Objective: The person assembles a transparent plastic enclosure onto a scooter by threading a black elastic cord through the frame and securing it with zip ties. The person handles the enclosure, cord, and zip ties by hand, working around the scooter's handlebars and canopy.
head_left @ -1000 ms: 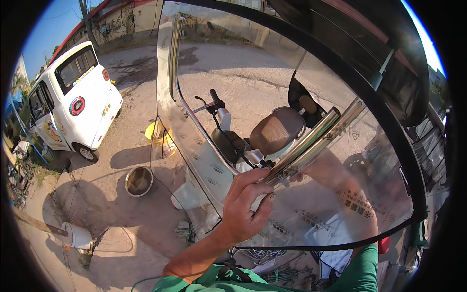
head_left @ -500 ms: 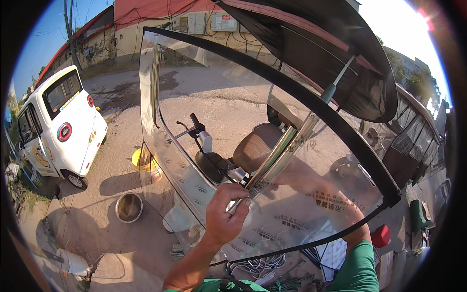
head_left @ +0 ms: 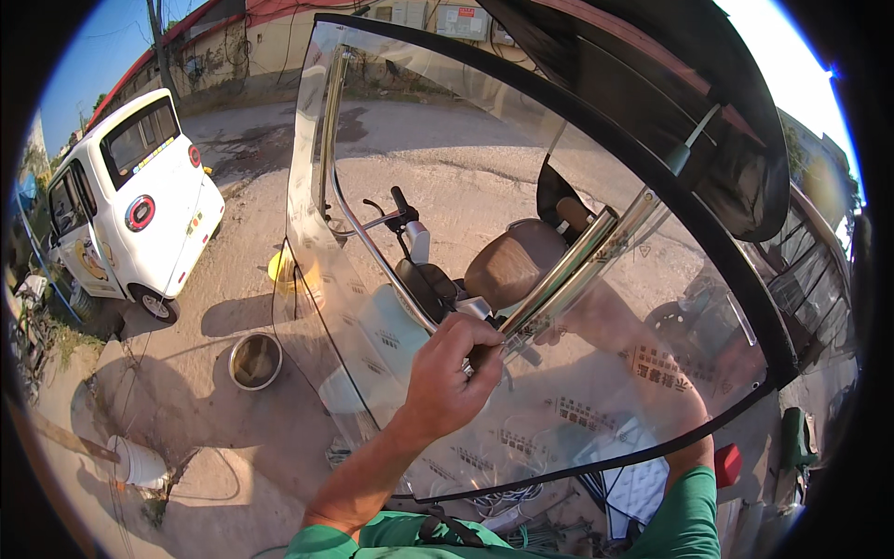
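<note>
A large clear plastic windshield [head_left: 410, 410] with black edging leans in front of me, joined to a bent chrome tube frame [head_left: 368, 252]. My left hand [head_left: 453, 377] is on the near side, at the lower end of the chrome tubes [head_left: 559, 275]. Its fingers are curled closed round a small shiny metal piece, mostly hidden, whose kind I cannot make out. My right hand [head_left: 551, 328] is behind the sheet, seen through it beside the tubes' lower end. Its fingers are blurred by the plastic, so their grip is unclear.
Behind the sheet stands a scooter with a brown seat [head_left: 517, 265] and handlebar [head_left: 400, 212]. A dark canopy [head_left: 670, 112] hangs at upper right. On the ground are a bucket [head_left: 254, 361], a white pail [head_left: 140, 463] and coiled cables [head_left: 507, 501]. A small white car [head_left: 140, 200] is parked left.
The whole view has shifted, with the scene sitting farther right and higher. My left hand has turned at the tube end, its back now more upward, covering more of the metal piece.
</note>
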A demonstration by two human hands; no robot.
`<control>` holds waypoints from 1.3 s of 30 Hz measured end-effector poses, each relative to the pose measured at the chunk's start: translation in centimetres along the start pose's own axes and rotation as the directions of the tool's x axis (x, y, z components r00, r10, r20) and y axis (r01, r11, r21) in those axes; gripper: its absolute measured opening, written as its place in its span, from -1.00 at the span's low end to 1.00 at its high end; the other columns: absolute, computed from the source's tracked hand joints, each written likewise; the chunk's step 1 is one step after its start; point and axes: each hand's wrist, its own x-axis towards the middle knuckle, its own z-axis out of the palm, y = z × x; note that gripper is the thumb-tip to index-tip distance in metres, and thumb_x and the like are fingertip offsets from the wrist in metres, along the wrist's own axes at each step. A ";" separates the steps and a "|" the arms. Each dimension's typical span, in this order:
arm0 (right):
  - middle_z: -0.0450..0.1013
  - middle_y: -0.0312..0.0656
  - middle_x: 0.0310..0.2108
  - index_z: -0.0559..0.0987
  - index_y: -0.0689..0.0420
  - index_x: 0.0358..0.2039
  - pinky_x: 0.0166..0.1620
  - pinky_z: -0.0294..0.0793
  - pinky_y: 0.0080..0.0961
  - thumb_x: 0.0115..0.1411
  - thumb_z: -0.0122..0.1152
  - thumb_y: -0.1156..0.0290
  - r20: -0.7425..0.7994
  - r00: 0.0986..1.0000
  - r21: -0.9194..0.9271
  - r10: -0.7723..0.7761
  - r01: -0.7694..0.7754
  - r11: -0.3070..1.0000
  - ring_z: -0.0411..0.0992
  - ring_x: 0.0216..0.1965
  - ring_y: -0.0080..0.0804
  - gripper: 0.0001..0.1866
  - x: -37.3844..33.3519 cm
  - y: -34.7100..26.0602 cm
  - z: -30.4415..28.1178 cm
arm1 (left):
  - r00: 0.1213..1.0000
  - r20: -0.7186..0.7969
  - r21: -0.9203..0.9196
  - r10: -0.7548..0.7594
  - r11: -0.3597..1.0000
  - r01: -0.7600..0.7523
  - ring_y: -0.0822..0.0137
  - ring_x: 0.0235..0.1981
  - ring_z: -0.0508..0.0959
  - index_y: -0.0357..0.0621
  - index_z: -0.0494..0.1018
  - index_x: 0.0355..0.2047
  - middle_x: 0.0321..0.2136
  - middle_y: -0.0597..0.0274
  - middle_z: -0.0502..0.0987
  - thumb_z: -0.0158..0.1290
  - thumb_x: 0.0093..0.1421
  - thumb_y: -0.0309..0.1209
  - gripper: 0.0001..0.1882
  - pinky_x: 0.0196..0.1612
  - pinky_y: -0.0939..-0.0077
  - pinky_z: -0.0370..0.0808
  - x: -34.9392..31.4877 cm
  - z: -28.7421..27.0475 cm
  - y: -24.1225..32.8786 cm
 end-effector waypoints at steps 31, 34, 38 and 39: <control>0.64 -0.08 -0.25 0.62 0.31 0.01 -0.17 0.61 -0.43 0.28 0.37 0.46 -0.069 0.998 -0.173 0.005 -0.017 0.985 0.60 -0.25 -0.38 -0.68 0.1 -2.7 0.7 | 1.000 0.018 -0.103 -0.014 0.995 0.015 0.51 -0.33 0.55 -0.30 0.50 -0.25 -0.29 0.19 0.56 0.21 0.23 -0.68 -0.87 -0.33 0.63 0.51 0.3 0.5 -1.8; 0.64 -0.09 -0.28 0.60 0.27 0.01 -0.22 0.60 -0.46 0.27 0.38 0.43 -0.039 0.998 -0.149 0.044 -0.049 0.988 0.60 -0.31 -0.40 -0.67 0.6 -3.1 0.8 | 1.000 0.001 -0.105 -0.022 0.994 0.022 0.50 -0.34 0.55 -0.30 0.50 -0.25 -0.30 0.20 0.57 0.21 0.22 -0.68 -0.87 -0.33 0.61 0.52 0.2 0.4 -1.8; 0.62 -0.10 -0.34 0.59 0.24 -0.04 -0.30 0.60 -0.42 0.25 0.39 0.40 -0.034 0.988 0.050 0.151 -0.149 0.988 0.61 -0.39 -0.36 -0.69 0.9 -2.7 0.9 | 1.000 -0.007 -0.134 -0.025 0.991 0.024 0.39 -0.41 0.57 -0.27 0.50 -0.26 -0.34 0.17 0.54 0.19 0.17 -0.69 -0.84 -0.35 0.50 0.55 0.6 0.5 -1.3; 0.61 -0.11 -0.36 0.58 0.24 -0.07 -0.33 0.60 -0.40 0.26 0.37 0.39 -0.033 0.986 0.124 0.166 -0.161 0.979 0.61 -0.41 -0.34 -0.71 0.7 -2.6 1.1 | 1.000 -0.003 -0.129 -0.011 0.992 0.011 0.40 -0.41 0.57 -0.28 0.50 -0.25 -0.34 0.17 0.54 0.19 0.18 -0.69 -0.84 -0.34 0.51 0.55 0.7 0.5 -1.3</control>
